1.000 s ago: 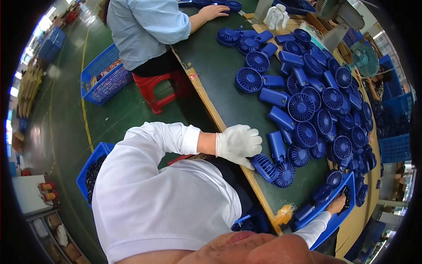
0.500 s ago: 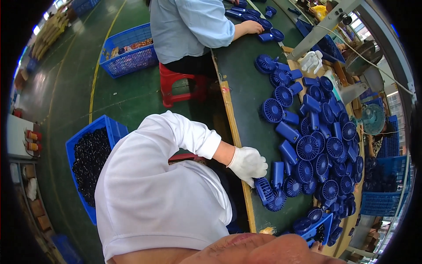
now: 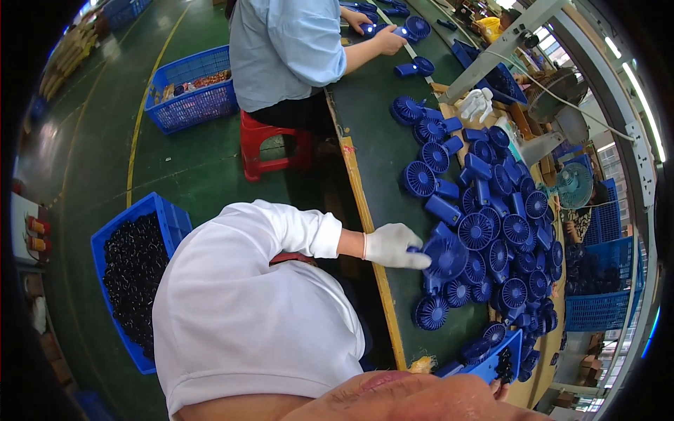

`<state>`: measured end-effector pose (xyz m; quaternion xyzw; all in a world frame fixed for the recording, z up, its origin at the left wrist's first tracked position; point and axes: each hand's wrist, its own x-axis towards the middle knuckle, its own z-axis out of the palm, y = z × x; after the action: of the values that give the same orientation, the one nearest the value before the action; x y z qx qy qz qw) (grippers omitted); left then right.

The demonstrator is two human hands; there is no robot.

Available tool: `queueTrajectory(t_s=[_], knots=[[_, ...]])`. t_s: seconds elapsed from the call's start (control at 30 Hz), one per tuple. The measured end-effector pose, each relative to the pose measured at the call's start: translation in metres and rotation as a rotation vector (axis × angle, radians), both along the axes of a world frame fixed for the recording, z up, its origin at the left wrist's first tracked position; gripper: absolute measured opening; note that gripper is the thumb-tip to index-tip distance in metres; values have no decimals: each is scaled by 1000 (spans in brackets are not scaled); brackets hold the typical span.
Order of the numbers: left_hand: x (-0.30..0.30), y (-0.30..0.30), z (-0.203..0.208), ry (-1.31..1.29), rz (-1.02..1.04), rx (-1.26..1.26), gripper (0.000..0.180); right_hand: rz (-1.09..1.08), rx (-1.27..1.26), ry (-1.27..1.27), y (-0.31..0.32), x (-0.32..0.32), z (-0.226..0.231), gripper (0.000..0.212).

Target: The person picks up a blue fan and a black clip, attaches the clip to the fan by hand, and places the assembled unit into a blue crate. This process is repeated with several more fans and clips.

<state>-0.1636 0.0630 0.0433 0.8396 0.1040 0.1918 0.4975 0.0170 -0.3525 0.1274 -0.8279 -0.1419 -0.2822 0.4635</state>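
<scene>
Over the near side of the dark green tabletop (image 3: 365, 182), the left hand (image 3: 397, 245), in a white glove, reaches across the wooden edging with its fingers drawn together, pinching a blue handheld fan (image 3: 447, 257). That fan is blurred, so which part of it sits in the grip is hard to make out; it hangs in front of the near flank of a heap of fans (image 3: 476, 230) of the same blue, whose round grilles and stubby handles overlap at many angles. The right hand (image 3: 500, 390) shows only in part at the lower edge, by the end of a small blue bin (image 3: 484, 368) that holds black parts (image 3: 504, 361); whether its fingers are spread or pinching something cannot be told. Farther along the same tabletop, a co-worker in a light blue shirt (image 3: 298, 42) holds another blue fan (image 3: 418, 28). A red stool (image 3: 274, 151) stands by the co-worker, and just beyond it on the floor is a blue basket (image 3: 188, 109) with mixed contents. Behind the white sleeve (image 3: 281, 224) of the left arm, a larger blue bin (image 3: 174, 221) is filled with small black pieces (image 3: 133, 274). A loose white glove (image 3: 476, 104) lies past the far end of the heap.
</scene>
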Motion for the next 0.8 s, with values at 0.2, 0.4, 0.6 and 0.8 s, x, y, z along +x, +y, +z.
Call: queueTrajectory(t_s=[0.2, 0.4, 0.6, 0.8], knots=[[-6, -16, 34, -118, -17, -624, 35, 180, 399, 193, 155, -114, -22, 23], [11, -33, 27, -19, -180, -780, 45, 625, 831, 429, 220, -153, -41, 19], [22, -51, 19, 65, -279, -267, 32, 569, 716, 428, 228, -147, -85, 15], [29, -57, 8, 100, -292, -183, 30, 487, 679, 484, 213, -138, -100, 36]])
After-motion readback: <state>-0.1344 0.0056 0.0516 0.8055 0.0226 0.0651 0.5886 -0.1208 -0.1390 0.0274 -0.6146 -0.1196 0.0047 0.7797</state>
